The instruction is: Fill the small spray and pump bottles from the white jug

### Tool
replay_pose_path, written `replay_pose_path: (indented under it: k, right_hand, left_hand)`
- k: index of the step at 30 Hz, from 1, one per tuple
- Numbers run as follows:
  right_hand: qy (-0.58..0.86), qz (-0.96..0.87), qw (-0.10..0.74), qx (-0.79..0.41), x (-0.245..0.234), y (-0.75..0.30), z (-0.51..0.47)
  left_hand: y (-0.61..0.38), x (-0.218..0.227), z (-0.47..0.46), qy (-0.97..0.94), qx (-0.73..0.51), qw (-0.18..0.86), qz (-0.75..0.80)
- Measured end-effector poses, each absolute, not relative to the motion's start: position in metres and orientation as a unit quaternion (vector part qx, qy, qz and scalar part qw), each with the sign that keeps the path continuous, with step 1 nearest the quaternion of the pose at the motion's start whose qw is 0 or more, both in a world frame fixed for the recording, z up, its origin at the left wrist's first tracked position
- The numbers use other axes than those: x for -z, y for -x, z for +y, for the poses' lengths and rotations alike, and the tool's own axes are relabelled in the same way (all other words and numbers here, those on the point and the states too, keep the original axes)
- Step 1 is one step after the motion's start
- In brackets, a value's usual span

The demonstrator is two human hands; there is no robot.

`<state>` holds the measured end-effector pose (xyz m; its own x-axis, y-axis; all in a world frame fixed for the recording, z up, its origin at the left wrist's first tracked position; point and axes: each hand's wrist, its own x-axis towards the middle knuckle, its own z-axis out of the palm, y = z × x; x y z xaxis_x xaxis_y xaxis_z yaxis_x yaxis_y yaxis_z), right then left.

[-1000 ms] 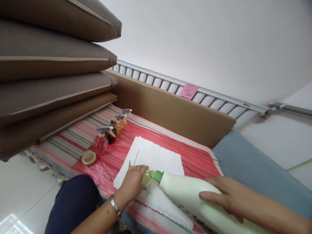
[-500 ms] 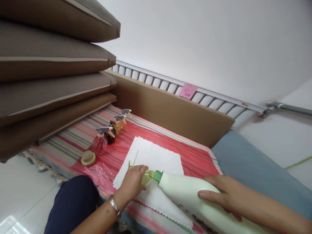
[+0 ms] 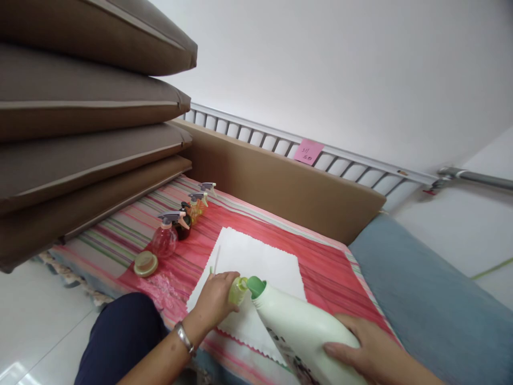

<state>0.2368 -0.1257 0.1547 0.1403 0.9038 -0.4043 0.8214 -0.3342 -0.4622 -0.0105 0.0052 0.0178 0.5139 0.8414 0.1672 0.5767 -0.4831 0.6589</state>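
My left hand (image 3: 218, 299) is closed around a small clear yellow-green bottle (image 3: 237, 291), its open neck pointing right. A thin pale tube (image 3: 217, 258) with a green bit at its lower end sticks out above the fingers; whether the hand grips it I cannot tell. My right hand (image 3: 356, 345) grips a large pale green bottle (image 3: 298, 321), tilted up toward the left. Its green spout (image 3: 256, 287) is right beside the small bottle's mouth. Under both lies a white cloth (image 3: 264, 262) with zigzag edges.
A pink spray bottle (image 3: 165, 240), a dark pump bottle (image 3: 183, 227) and a yellow spray bottle (image 3: 195, 208) stand at left. Near them lie a round yellowish lid (image 3: 145, 263) and crumpled clear plastic (image 3: 166, 286). Brown cushions (image 3: 92, 117) are stacked left; a brown board (image 3: 272, 176) stands behind.
The large bottle's base has dropped, so its spout points more upward and its lettering shows more. My left hand with the small bottle has shifted slightly left; the thin tube leans more upright.
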Motion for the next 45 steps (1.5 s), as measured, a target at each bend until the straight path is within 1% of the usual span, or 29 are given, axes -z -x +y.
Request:
replay_pose_path:
  k: [3,5,9,12,15,18,21,25,29,36,38,42,45]
  right_hand:
    - [0.773,-0.545,0.105,-0.307,-0.139,-0.245,-0.131]
    - [0.793,-0.518,0.147,-0.284,-0.136,-0.253,-0.136]
    - [0.811,-0.453,0.28,-0.242,-0.139,-0.265,-0.135]
    - [0.789,-0.425,0.377,-0.235,-0.136,-0.266,-0.121]
    - [0.769,-0.43,0.433,-0.189,-0.123,-0.261,-0.097]
    - [0.789,-0.417,0.435,-0.12,-0.105,-0.255,-0.067]
    - [0.805,-0.392,0.435,-0.091,-0.089,-0.252,-0.037]
    - [0.82,-0.369,0.426,-0.103,-0.069,-0.246,-0.007]
    - [0.812,-0.382,0.42,-0.134,-0.051,-0.236,0.0]
    - [0.802,-0.41,0.402,-0.164,-0.043,-0.241,-0.009]
    - [0.791,-0.398,0.442,-0.144,-0.04,-0.245,-0.013]
    - [0.75,-0.35,0.556,-0.078,-0.029,-0.239,-0.036]
    - [0.732,-0.336,0.584,-0.1,-0.016,-0.227,-0.067]
  left_hand:
    - [0.011,-0.015,0.006,-0.826,-0.247,0.268,0.431]
    - [0.01,-0.013,0.007,-0.824,-0.254,0.265,0.431]
    - [0.009,-0.013,0.008,-0.821,-0.253,0.264,0.438]
    - [0.009,-0.014,0.007,-0.816,-0.241,0.271,0.45]
    - [0.009,-0.01,0.007,-0.812,-0.246,0.275,0.453]
    - [0.008,-0.002,0.01,-0.811,-0.253,0.269,0.454]
    - [0.007,0.006,0.014,-0.81,-0.251,0.263,0.459]
    - [0.005,0.012,0.018,-0.812,-0.238,0.262,0.464]
    - [0.004,0.01,0.018,-0.811,-0.242,0.262,0.464]
    - [0.006,-0.006,0.012,-0.807,-0.252,0.271,0.46]
    - [0.006,-0.008,0.011,-0.809,-0.252,0.267,0.46]
    - [0.009,-0.009,0.012,-0.812,-0.262,0.256,0.454]
    - [0.013,-0.013,0.015,-0.81,-0.273,0.264,0.448]
